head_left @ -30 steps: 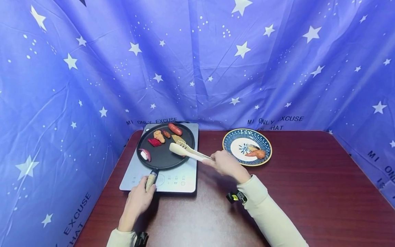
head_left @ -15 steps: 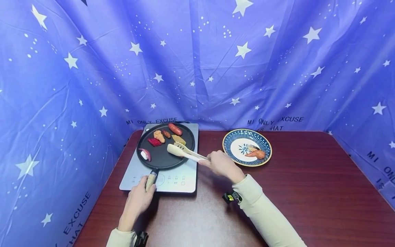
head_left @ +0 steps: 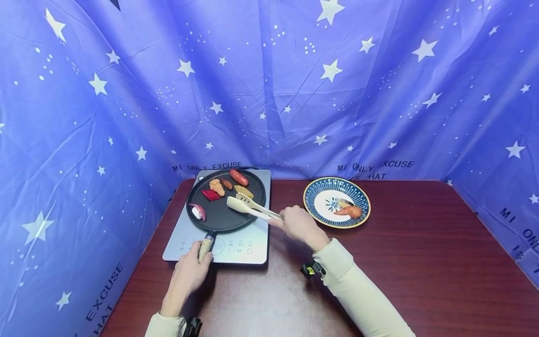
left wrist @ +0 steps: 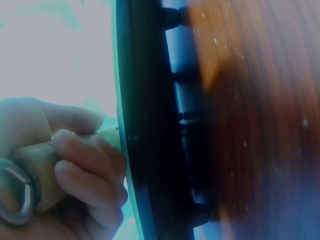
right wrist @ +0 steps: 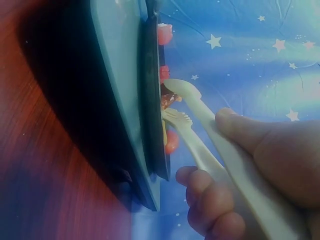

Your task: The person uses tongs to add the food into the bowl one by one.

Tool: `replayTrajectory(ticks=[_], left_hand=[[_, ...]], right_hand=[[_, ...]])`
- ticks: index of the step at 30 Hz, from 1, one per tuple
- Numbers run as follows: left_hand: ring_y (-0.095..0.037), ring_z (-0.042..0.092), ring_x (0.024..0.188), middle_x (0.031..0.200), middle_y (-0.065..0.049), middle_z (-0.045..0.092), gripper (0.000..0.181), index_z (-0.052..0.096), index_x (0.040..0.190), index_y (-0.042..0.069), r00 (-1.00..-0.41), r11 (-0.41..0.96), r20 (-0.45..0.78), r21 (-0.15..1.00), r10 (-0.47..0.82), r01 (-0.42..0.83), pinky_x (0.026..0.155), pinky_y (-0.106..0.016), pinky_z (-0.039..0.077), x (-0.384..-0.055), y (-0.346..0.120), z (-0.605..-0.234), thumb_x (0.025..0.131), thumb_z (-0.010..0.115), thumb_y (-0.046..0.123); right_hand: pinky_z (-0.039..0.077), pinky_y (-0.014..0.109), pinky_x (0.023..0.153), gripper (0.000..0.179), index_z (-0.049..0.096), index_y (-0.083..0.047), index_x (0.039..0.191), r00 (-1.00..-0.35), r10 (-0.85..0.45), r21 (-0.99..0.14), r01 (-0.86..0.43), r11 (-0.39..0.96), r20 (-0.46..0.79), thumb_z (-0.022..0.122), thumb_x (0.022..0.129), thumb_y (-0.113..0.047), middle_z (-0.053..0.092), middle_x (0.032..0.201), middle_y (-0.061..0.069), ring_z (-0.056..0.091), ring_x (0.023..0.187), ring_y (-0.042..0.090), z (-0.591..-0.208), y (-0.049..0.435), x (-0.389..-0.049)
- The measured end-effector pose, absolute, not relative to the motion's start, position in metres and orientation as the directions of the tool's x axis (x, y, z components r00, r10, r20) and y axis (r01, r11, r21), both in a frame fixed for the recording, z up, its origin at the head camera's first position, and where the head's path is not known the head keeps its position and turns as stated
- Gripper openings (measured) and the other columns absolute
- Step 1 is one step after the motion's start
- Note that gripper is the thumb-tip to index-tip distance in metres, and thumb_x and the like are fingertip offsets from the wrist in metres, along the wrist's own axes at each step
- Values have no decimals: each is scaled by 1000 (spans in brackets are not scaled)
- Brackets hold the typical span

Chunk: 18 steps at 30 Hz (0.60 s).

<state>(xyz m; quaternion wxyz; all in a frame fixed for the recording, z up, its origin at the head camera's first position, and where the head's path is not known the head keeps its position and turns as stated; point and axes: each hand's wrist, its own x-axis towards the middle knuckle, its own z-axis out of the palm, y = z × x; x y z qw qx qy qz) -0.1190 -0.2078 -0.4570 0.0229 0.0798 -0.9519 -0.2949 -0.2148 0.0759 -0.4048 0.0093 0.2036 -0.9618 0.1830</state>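
Note:
My left hand grips the wooden handle of a black frying pan; in the left wrist view the fingers curl round it. My right hand holds cream-coloured tongs, their tips low over the right part of the pan, beside a yellowish diamond-shaped piece. In the right wrist view the tong tips stand apart near a glossy brown piece; I cannot tell whether they grip it. Also in the pan lie a sausage, a fried lump, a red piece and a purple-and-white piece.
Under the pan is a silver induction cooker with touch controls at its front. To its right, a blue-patterned plate holds an orange-brown food piece and a smaller dark-and-tan one. A star-printed curtain rises behind the reddish wooden table.
My right hand and the tongs have shifted slightly left and towards me over the pan, uncovering more of the yellowish piece. The left hand stays on the handle.

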Motion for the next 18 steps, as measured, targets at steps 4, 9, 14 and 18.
replayTrajectory(ticks=[4,9,14,18], left_hand=[[-21,48,58,66,-4,49,38,51,124,13,-986,813,-3,565,-167,-140,51,-36,36,-117,-207,-457,90,56,28],[-22,48,58,65,-4,48,36,51,123,13,-986,814,2,565,-165,-135,51,-36,36,-116,-206,-456,91,56,27],[-22,48,58,65,-4,48,36,51,123,12,-986,819,6,558,-164,-133,51,-37,36,-117,-207,-456,91,57,27],[-22,48,57,64,-5,48,36,51,123,12,-987,820,7,557,-163,-131,50,-36,36,-117,-207,-457,90,56,27]], right_hand=[[38,36,46,43,54,-15,62,-916,-386,-338,-398,853,105,58,90,-47,46,53,1,45,45,20,-408,74,-216],[37,35,46,45,53,-14,62,-914,-388,-328,-406,853,121,57,90,-48,45,52,1,44,44,20,-411,72,-218],[37,35,46,45,53,-14,61,-913,-386,-321,-407,855,131,57,90,-50,45,52,0,45,45,19,-413,70,-221],[37,36,45,45,54,-14,61,-914,-381,-326,-405,854,139,58,90,-49,46,53,1,45,44,20,-413,68,-222]])
